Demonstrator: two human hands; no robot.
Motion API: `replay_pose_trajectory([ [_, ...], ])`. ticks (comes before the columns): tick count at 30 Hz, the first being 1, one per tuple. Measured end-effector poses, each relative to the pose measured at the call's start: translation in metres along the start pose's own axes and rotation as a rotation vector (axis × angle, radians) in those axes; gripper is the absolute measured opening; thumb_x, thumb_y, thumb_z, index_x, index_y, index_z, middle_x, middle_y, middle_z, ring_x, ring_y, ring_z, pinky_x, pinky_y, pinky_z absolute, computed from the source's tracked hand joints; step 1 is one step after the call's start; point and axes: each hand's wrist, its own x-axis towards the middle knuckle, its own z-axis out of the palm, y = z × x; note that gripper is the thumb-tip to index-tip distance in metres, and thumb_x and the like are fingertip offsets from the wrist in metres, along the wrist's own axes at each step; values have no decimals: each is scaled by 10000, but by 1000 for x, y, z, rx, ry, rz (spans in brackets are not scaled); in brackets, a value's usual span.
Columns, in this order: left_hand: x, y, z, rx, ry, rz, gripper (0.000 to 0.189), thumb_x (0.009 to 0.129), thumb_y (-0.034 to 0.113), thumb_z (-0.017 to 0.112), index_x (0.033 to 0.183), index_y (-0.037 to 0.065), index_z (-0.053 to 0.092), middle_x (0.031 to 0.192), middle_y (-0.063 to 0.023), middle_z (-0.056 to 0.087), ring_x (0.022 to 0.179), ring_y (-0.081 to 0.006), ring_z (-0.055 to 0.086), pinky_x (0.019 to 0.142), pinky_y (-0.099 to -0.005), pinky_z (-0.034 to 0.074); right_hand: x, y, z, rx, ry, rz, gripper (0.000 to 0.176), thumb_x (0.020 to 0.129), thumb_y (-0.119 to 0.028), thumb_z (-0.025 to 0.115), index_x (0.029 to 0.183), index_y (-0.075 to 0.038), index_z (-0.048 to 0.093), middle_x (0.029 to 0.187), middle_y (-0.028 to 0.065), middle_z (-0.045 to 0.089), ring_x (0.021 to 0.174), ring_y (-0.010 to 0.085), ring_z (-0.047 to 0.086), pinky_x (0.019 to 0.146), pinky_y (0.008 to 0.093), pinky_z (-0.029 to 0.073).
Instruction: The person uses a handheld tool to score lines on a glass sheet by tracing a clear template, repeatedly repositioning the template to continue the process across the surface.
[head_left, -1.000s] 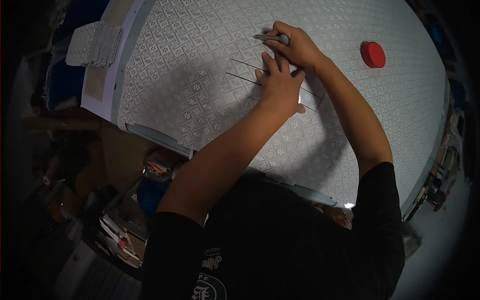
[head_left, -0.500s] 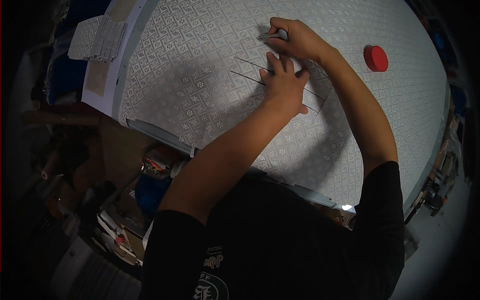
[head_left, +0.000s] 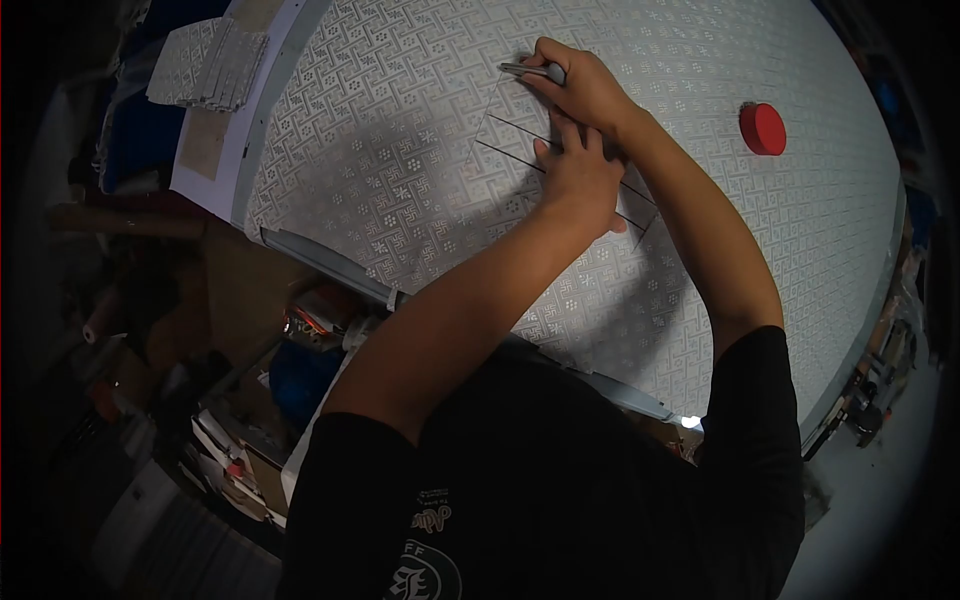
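Silvery-white patterned fabric (head_left: 350, 100) covers the table in front of me. On it lies a clear flat template (head_left: 512, 140) with two dark parallel lines. My left hand (head_left: 582, 185) rests over the template with its fingers spread and pressing down. Just beyond, my right hand (head_left: 588, 92) is closed around a slim grey pen-like tool (head_left: 535, 71), whose tip points left and sits close to the fabric near the template's far corner. The tool's exact kind does not show.
A red round, thick disc (head_left: 763, 129) sits on the fabric to the right. Stacked pieces of similar patterned material (head_left: 210, 68) lie at the far left edge. Below the table's near edge (head_left: 320, 260) are a blue rounded object (head_left: 300, 385) and assorted clutter.
My right hand has moved slightly left with the grey tool, its tip drawing along the far side of the template. My left hand still presses down; the view has shifted a little.
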Motion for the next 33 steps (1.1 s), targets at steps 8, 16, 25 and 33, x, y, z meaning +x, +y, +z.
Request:
replay_pose_trajectory([
  [8, 4, -1, 3, 31, -3, -16, 994, 711, 617, 879, 1542, 208, 516, 1650, -301, 187, 1498, -605, 144, 1123, -735, 369, 5, -16, -4, 4, -4, 27, 239, 947, -237, 759, 1068, -78, 629, 936, 152, 736, 864, 378, 704, 759, 446, 543],
  [16, -5, -8, -5, 52, -19, 53, 1092, 759, 575, 856, 1621, 118, 364, 1675, -315, 191, 1497, -644, 135, 1141, -625, 428, -43, -47, -64, -32, 388, 126, 206, 951, -167, 768, 1071, -49, 651, 915, 102, 714, 836, 214, 662, 774, 338, 529],
  [25, 15, -19, 17, 45, 154, 20, 1185, 700, 580, 915, 1555, -12, 348, 1563, -198, 370, 1414, -483, 365, 1065, -648, 487, -248, -87, -95, -6, -79, 208, 176, 930, -133, 756, 1038, -45, 649, 921, 122, 737, 838, 279, 728, 760, 371, 557],
  [33, 6, -4, 4, 120, 76, -223, 1162, 709, 587, 913, 1626, 206, 308, 1679, -261, 167, 1520, -570, 184, 1111, -789, 324, -267, -97, -73, -143, -157, 330, 183, 925, -157, 746, 1020, -52, 630, 918, 139, 729, 826, 333, 715, 722, 401, 550],
])
